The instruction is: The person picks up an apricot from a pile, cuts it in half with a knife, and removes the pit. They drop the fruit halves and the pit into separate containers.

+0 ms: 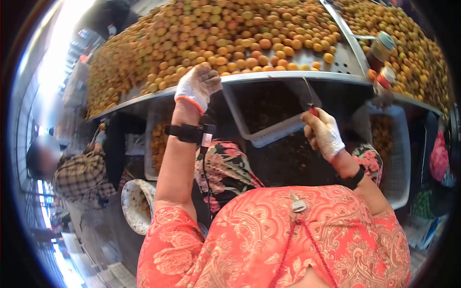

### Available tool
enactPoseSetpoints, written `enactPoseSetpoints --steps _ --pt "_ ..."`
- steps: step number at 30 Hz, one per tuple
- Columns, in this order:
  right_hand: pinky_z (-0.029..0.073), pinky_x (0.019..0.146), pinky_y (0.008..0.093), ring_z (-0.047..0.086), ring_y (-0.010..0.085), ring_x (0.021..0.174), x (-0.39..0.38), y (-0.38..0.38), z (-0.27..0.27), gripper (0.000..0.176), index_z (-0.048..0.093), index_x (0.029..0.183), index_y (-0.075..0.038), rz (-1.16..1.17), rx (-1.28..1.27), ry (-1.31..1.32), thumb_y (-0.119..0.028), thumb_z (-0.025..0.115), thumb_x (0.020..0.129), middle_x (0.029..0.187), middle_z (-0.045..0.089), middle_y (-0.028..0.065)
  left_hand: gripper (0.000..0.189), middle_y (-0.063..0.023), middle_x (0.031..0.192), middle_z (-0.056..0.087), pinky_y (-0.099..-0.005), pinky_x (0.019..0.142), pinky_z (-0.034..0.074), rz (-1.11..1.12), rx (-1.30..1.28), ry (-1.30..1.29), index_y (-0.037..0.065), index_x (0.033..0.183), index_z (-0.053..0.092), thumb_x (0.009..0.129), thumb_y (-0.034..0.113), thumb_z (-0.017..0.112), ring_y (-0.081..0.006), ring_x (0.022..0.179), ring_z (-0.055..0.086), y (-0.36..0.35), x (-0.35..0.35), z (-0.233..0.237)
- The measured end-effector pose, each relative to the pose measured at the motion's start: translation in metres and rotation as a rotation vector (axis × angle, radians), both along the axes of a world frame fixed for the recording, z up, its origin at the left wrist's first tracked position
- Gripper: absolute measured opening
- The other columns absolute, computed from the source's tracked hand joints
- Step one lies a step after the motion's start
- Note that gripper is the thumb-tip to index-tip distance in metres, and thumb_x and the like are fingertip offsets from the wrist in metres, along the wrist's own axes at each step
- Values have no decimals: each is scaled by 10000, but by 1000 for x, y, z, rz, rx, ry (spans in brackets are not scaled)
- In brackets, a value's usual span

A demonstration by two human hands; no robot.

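My left hand (199,87), in a white glove with an orange cuff, is over the metal rim of the sorting table, beside the nearest orange-yellow fruits (223,52). Its fingers are curled together, and what they hold, if anything, is hidden. Lower and to the right, my gloved right hand (322,132) is closed on the red handle of a small knife (313,111). The thin blade points up toward the table rim (288,75). Between the hands, below the rim, is a pale plastic crate (271,135) with a dark inside.
A crate with orange pieces (401,163) is at the right, another (151,144) at the left. A stained white bucket (137,204) is on the floor at lower left. A person in a checked shirt (81,175) sits far left. Jars (382,45) stand on the table's right.
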State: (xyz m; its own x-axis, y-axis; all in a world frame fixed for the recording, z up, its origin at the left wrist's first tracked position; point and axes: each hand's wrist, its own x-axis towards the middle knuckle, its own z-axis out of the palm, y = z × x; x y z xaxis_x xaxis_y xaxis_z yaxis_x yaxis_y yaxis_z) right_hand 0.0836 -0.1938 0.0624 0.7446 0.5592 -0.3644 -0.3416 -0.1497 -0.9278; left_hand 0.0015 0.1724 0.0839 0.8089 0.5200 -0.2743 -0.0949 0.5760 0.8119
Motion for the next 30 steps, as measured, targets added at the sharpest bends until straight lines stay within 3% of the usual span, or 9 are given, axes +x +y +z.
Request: enactPoseSetpoints --steps 8,10,12,14,18,24,26,27,30 --pt "296 373 236 402 75 408 15 -8 -26 174 563 919 -90 -30 42 93 -259 595 945 580 501 -7 241 -105 994 673 -390 783 526 -101 433 193 45 1101 645 907 188 633 -275 886 649 -30 88 1" --pt "300 363 230 414 76 404 19 -11 -34 211 556 908 -81 -24 36 81 -282 604 944 576 511 2 309 -73 1074 678 -372 849 515 -276 1072 367 36 1176 643 894 161 623 -255 956 647 -31 112 -5" --pt "305 365 235 421 78 409 24 -12 -42 222 555 903 -74 -20 5 75 -287 606 939 576 513 5 394 -86 1133 685 -363 913 502 -344 1261 480 47 1247 625 876 177 617 -264 1031 646 -31 132 -15" --pt "311 372 235 427 80 418 29 -14 -49 216 563 915 -74 -25 -2 109 -284 604 940 581 514 4 447 -142 1134 690 -354 937 499 -425 1900 802 63 1276 610 858 220 629 -278 1046 653 -47 143 -7" --pt "315 407 236 433 73 446 35 -16 -54 182 576 920 -76 -38 12 155 -255 594 948 590 505 -13 471 -163 1128 691 -353 830 544 -591 1727 975 72 1294 596 856 246 612 -269 952 688 -33 170 -28" --pt "313 441 225 435 55 484 42 -21 -42 133 591 927 -76 -46 90 171 -206 580 952 612 495 -35 455 -133 993 694 -313 697 538 -528 1449 807 19 1285 588 861 184 596 -192 829 666 -34 160 -14" --pt "313 443 220 434 50 491 45 -26 -40 131 595 933 -74 -43 133 170 -202 575 952 629 499 -38 447 -124 1041 676 -309 715 530 -368 881 444 -23 1285 569 868 137 559 -170 814 638 -31 147 -6" --pt "313 442 215 430 47 490 45 -29 -39 135 600 946 -74 -19 208 159 -204 566 957 651 504 -42 447 -124 1041 676 -309 715 530 -367 884 440 -23 1285 569 868 137 559 -170 814 638 -41 137 -1" --pt "336 476 201 433 31 534 39 -34 -11 156 606 976 -74 32 250 100 -216 542 974 708 504 -54 501 -133 1112 624 -318 741 514 -401 384 -137 -40 1344 500 860 87 514 -171 827 595 -97 97 20"
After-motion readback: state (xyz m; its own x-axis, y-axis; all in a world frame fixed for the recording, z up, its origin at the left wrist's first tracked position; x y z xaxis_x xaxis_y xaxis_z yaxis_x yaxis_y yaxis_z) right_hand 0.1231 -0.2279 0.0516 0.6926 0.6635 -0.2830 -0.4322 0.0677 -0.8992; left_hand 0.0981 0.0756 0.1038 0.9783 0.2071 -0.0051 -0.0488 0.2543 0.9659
